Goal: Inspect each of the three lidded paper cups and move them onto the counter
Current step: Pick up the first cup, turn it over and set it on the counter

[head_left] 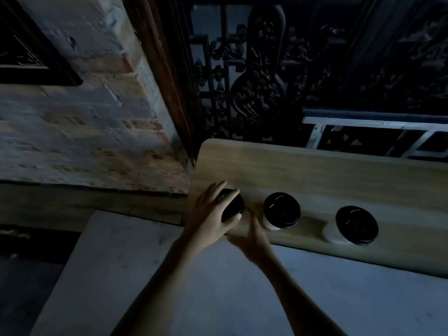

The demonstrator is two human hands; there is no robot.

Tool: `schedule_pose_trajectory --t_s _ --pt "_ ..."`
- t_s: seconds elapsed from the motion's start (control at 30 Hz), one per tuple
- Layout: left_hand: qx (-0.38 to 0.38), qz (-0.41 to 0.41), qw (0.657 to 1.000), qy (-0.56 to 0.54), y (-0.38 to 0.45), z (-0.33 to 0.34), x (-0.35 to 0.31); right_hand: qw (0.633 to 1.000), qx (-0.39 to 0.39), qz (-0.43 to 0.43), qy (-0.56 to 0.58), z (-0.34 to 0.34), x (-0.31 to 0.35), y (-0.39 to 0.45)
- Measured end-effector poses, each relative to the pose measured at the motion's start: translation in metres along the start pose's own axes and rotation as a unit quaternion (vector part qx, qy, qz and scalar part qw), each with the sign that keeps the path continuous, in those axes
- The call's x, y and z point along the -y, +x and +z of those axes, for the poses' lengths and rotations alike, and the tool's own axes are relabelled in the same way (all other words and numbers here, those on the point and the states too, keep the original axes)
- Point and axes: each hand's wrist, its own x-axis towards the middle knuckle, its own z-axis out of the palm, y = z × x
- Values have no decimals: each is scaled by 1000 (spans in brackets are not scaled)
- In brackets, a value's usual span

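Three paper cups stand in a row on a pale wooden surface [327,170] running across the right half of the frame. Each carries a black domed plastic lid; the light is dim, so markings on the lids are unreadable.

The leftmost cup [232,207] sits near the rounded left end of the wood, at centre frame. The left hand [209,212] is wrapped over its lid and side, fingers curled around it. The cup wall is hidden behind the hand. The right hand [252,238] is pressed against the lower side of the same cup, fingers together; whether it actually grips the cup cannot be told.

The middle cup [281,210] stands upright just right of the hands, its whitish wall visible below the lid. The right cup [355,225] stands well apart from it, also upright, pale wall showing at its left.

A grey stone surface [145,275] lies below, in the lower frame. A brick wall [84,129] fills the upper left.
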Motion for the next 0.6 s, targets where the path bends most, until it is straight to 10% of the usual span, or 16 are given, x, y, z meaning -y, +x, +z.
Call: schedule_pose_trajectory --t_s 0.6 --pt "-49 -50 986 -148 -14 -6 9 997 -4 -61 -45 3 10 21"
